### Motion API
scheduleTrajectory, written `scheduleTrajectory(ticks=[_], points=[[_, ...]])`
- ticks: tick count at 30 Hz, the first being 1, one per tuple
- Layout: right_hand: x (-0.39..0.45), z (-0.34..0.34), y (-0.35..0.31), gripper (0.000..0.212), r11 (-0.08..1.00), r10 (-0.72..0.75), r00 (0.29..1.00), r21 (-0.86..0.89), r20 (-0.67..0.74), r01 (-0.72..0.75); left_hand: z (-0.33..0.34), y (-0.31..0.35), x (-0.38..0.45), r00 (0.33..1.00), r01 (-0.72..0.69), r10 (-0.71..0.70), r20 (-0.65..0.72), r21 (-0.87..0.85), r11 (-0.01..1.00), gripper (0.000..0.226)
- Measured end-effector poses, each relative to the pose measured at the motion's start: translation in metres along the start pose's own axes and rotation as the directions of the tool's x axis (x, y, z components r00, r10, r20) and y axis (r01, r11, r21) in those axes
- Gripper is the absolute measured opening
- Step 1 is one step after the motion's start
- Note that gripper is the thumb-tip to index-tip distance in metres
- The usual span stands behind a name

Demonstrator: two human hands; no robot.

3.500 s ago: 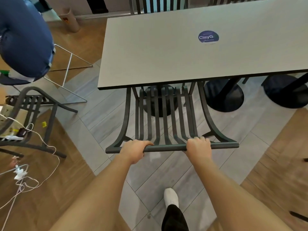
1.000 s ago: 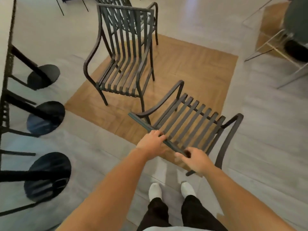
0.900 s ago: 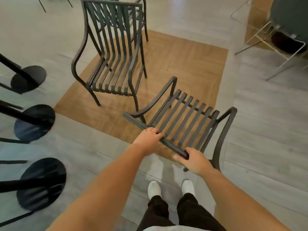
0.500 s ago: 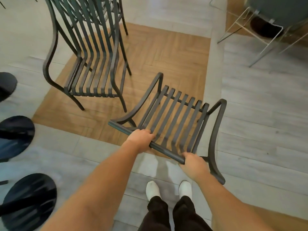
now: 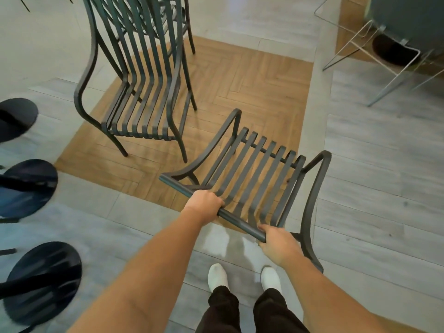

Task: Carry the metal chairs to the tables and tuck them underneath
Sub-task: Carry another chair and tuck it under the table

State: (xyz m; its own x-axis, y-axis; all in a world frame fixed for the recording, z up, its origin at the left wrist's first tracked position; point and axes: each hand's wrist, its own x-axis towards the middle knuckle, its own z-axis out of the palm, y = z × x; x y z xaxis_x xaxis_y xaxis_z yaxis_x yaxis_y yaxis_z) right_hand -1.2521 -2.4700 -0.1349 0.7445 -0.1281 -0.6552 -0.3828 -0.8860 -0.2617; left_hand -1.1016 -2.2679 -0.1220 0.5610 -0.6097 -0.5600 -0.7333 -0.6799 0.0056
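A dark metal slatted chair (image 5: 254, 174) stands in front of me, its back toward me. My left hand (image 5: 204, 203) grips the top rail of its backrest near the middle. My right hand (image 5: 276, 243) holds the rail's right end. A second metal chair (image 5: 137, 92) of the same kind stands to the upper left on the wooden floor patch, with a third partly hidden behind it. The tables' round black bases (image 5: 40, 280) show at the left edge; the tabletops are out of view.
A wire-legged chair (image 5: 374, 58) with a grey seat stands at the upper right. Grey floor planks lie to the right and behind me. My feet in white socks (image 5: 242, 277) are just below the held chair.
After the first chair was tucked under a table, I turned to another chair and took its top rail in both hands. Over the last second the view has moved closer to it.
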Motion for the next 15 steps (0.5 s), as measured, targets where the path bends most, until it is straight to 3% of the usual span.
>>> scheduleTrajectory(ticks=[10,15], points=[[-0.008,0.000,0.049,0.055,0.993,-0.092,0.993,-0.065,0.072,0.096,0.012,0.055,-0.013,0.991,0.133,-0.133,-0.013,-0.042,0.990,0.025],[-0.011,-0.015,0.091,0.058,0.960,-0.224,0.966,-0.144,0.127,0.241,0.015,0.106,-0.018,0.963,0.270,-0.268,0.035,-0.111,0.956,0.031]])
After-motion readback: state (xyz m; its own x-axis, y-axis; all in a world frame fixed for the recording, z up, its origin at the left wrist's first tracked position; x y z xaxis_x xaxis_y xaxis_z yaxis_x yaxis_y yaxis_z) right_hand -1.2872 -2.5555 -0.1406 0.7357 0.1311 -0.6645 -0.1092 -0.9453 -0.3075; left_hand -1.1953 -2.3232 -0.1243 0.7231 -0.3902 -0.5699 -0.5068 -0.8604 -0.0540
